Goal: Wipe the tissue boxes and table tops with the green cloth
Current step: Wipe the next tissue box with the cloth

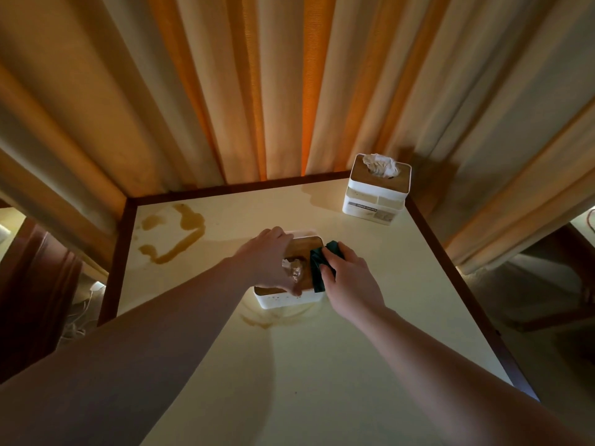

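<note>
A white tissue box with a wooden lid stands in the middle of the cream table top. My left hand rests over its left side and grips it, fingers around the far and near edges. My right hand holds the green cloth pressed onto the right part of the lid. A crumpled tissue pokes out of the lid between my hands. A second white tissue box with a tissue sticking up stands at the far right corner.
Brown liquid stains mark the far left of the table, and a faint ring stain lies in front of the near box. The table has a dark wooden rim. Beige and orange curtains hang right behind it. Cables lie on the floor at left.
</note>
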Demonstrator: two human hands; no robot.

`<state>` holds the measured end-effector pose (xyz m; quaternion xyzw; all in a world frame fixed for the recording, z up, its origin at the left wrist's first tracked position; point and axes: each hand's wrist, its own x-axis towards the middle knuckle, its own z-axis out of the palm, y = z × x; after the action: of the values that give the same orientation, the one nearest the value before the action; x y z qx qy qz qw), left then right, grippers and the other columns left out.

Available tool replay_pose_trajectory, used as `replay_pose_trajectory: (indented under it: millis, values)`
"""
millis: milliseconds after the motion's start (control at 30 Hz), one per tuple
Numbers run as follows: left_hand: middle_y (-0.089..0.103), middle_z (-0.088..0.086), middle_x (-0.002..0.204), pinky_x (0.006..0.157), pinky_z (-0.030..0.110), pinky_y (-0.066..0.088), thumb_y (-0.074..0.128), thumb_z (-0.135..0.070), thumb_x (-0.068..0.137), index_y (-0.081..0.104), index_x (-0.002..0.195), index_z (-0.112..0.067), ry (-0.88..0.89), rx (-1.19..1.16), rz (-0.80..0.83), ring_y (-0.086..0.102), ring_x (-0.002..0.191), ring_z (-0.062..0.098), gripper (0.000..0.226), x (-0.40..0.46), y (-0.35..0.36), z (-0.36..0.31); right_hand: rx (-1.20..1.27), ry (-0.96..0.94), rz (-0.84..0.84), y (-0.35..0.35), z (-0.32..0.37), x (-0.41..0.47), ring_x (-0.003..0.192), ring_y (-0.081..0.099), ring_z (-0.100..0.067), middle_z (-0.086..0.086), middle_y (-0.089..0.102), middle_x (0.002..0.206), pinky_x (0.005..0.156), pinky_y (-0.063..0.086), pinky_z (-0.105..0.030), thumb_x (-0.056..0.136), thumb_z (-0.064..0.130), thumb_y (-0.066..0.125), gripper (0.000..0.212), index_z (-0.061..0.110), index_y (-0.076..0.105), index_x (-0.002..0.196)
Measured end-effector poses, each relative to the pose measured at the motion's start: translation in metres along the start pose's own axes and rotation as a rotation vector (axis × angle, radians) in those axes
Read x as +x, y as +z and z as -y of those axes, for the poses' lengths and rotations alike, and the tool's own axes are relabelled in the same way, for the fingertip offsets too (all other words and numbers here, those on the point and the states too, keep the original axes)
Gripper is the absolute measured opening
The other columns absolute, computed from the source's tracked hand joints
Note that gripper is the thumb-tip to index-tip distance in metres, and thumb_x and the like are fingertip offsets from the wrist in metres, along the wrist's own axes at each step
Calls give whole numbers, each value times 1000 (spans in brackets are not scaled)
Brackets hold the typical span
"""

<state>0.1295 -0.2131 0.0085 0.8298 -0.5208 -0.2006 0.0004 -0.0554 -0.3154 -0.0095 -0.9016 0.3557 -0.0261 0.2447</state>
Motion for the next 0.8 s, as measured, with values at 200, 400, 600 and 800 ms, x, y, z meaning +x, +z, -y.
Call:
replay_pose_trajectory:
  millis: [200,400,600,800]
  values:
    - [41,-10,123,96,41,51,79,-86,37,44,147,-28,-5,-29,-11,42,115,16,129,3,1,1,-152,-31,23,10,12,42,132,40,-32,-1,18,170,101,49,-44,111,42,33,49,35,33,159]
    - [40,-11,120,95,39,51,78,-87,41,44,147,-31,17,-14,-6,40,113,14,124,1,-2,1,-188,-58,133,11,1,27,133,39,-33,1,7,172,102,50,-47,111,47,28,53,41,21,162]
    - [40,-9,128,102,41,47,79,-86,45,39,152,-27,18,-21,7,38,120,16,129,0,-2,0,-154,-46,127,14,-7,-15,131,43,-31,0,17,169,99,50,-42,110,46,33,51,39,31,160]
    - [40,-7,134,106,41,45,83,-83,45,35,154,-26,5,-38,21,38,124,18,132,0,-2,0,-218,-26,112,12,6,21,133,40,-33,-3,14,169,102,50,-45,111,45,29,54,38,22,163]
